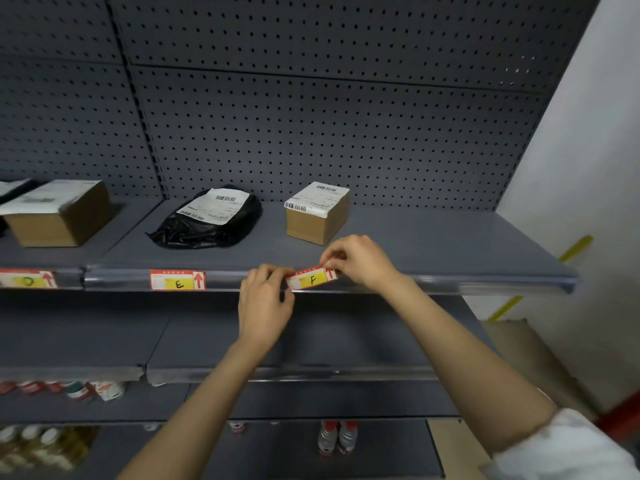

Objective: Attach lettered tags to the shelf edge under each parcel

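A red, white and yellow tag marked F [312, 279] sits tilted against the shelf edge [450, 284], below a small cardboard box [317, 216] with a white label. My left hand [265, 299] pinches the tag's left end. Its right end is pinched by my right hand [360, 259]. To the left, a tag marked E [177, 280] is fixed on the edge under a black plastic parcel [211, 220]. Further left, a tag marked D [29, 279] is under a larger cardboard box [59, 213].
A grey pegboard wall [311, 116] backs the shelf. Lower shelves hold bottles [337, 436] and packets [104, 389]. A white wall [588, 168] with a yellow strip [571, 251] stands at the right, with cardboard [530, 355] leaning below it.
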Demonstrator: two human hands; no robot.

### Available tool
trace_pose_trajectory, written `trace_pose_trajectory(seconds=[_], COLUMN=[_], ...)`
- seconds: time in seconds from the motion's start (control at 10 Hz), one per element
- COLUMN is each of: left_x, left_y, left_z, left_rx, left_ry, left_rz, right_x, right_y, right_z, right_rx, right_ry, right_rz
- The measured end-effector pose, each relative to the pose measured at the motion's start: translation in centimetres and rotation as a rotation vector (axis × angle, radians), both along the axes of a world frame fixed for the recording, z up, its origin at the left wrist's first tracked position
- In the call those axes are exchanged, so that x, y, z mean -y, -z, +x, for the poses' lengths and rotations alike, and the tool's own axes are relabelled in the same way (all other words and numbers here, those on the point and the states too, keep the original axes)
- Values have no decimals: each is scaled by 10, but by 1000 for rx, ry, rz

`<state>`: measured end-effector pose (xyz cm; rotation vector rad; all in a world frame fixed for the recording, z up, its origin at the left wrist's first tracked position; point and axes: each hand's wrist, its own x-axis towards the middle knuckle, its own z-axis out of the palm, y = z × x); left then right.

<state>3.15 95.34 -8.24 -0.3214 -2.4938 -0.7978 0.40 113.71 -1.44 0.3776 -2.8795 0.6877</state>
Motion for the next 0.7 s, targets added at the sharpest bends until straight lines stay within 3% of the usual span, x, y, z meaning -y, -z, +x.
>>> trace_pose_trajectory(seconds=[0.1,0.4,0.7], left_x=[-2,-6,11], left_y=[-3,1,-11], left_z=[-2,3,9], left_rx=[-1,18,8], left_ry=[19,153,146], left_rz=[-31,14,-128], right_x=[-5,-12,3], right_y=[7,37,43], right_z=[4,28,35], right_rx=[-60,-303,-376], right_ry=[-7,79,94], right_rz=[95,125,113])
